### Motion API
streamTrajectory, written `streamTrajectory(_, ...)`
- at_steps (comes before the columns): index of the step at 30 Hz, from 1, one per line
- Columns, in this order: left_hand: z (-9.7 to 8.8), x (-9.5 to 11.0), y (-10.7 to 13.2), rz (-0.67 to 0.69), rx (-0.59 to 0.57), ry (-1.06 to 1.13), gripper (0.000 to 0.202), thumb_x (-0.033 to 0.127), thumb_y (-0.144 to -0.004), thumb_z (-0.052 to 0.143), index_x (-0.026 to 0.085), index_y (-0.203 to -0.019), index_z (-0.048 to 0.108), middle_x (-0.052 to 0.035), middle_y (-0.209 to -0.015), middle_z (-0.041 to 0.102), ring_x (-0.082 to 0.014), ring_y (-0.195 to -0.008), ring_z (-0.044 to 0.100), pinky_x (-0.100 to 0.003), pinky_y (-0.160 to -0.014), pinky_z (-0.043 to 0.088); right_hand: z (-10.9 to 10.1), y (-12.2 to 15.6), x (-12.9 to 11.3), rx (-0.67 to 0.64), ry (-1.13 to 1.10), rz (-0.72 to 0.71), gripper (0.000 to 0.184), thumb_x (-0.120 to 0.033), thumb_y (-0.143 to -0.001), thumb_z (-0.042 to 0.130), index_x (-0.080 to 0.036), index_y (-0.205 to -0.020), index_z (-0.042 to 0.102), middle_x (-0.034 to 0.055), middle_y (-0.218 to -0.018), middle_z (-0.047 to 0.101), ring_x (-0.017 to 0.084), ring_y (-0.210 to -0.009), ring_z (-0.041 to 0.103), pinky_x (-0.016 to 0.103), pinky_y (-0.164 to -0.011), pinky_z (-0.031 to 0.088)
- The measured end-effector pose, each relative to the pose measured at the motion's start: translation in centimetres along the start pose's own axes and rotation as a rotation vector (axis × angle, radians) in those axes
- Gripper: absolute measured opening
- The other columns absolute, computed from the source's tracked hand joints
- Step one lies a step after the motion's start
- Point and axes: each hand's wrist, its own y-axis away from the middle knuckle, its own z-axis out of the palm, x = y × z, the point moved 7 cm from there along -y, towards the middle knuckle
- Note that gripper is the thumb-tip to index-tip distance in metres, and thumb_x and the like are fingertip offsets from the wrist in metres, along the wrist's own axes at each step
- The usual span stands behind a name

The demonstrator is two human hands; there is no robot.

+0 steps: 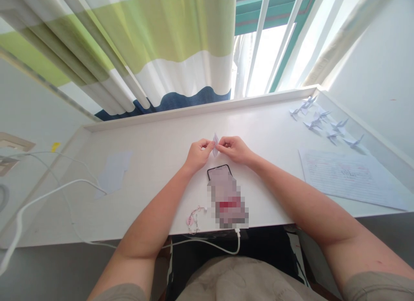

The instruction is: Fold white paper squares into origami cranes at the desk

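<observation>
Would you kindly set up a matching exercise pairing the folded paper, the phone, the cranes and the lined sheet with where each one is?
Things:
1 folded paper
2 phone
3 cranes
4 lined sheet

Places:
A far right corner of the desk
B pinched between left hand and right hand
C flat on the right, by the near edge
D between the hands and the near edge

Pairs: 1-B, 2-D, 3-A, 4-C

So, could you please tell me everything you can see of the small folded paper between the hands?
The folded paper is small, thin and pale bluish white, creased into a narrow pointed shape that stands roughly upright. It is held over the white desk, just beyond the phone. The left hand pinches its left side and the right hand its right side.
</observation>
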Motion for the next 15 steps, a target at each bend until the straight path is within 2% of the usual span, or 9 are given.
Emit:
streamTrajectory(8,0.2,0.8,0.1,0.031,0.004,0.011,0.045,0.064,-0.089,0.067,0.019,-0.082,0.069,-0.0031,-0.080,0.068,-0.0163,-0.073,0.057,-0.029,-0.069,0.044,-0.2,0.0,-0.4,0.015,-0.010,-0.010,0.051,-0.065,-0.090,0.064,-0.019,-0.070,0.067,0.0038,-0.067,0.070,0.016,-0.065,0.060,0.030,-0.065,0.045)
streamTrajectory(13,0.2,1.6,0.4,0.078,0.031,0.008,0.040,0.058,-0.090,0.069,0.020,-0.081,0.070,-0.0054,-0.087,0.071,-0.0171,-0.079,0.061,-0.027,-0.068,0.046,-0.2,0.0,-0.1,0.038,-0.091,0.009,0.051,-0.070,-0.086,0.067,-0.020,-0.076,0.066,0.0020,-0.066,0.069,0.017,-0.064,0.063,0.030,-0.067,0.048)
streamTrajectory(15,0.3,1.5,0.5,0.054,0.016,0.019,0.036,0.056,-0.087,0.074,0.020,-0.086,0.073,-0.0045,-0.086,0.072,-0.0160,-0.074,0.061,-0.027,-0.065,0.045,-0.2,0.0,-0.1,0.041,-0.119,0.005,0.051,-0.070,-0.086,0.067,-0.020,-0.077,0.066,0.0012,-0.066,0.068,0.017,-0.064,0.063,0.030,-0.067,0.049)
